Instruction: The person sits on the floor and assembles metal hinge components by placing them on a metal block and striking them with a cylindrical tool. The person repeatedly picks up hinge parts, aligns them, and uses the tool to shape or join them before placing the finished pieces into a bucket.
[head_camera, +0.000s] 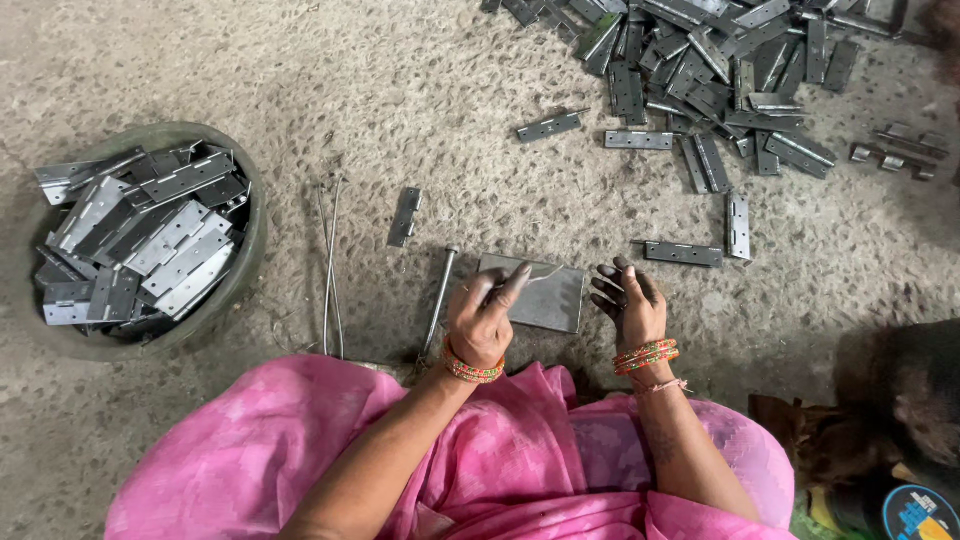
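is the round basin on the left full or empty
Full. The round basin is heaped with grey metal hinges, some poking past its rim on the left.

A flat steel plate (540, 295) lay on the rough concrete floor directly before the person, grey and rectangular, its long side running left to right and its near edge slightly tilted. The left hand (482, 318) rested on its left end, fingers curled around a thin metal pin (535, 273) that stretched rightward across the plate's upper edge, pale and slightly curved. The right hand (630, 300) hovered just beside the plate's right end, fingers loosely bent and dark with grime, holding nothing. A long steel rod (440, 298) with a rounded head lay just left of the plate, angled nearly upright.
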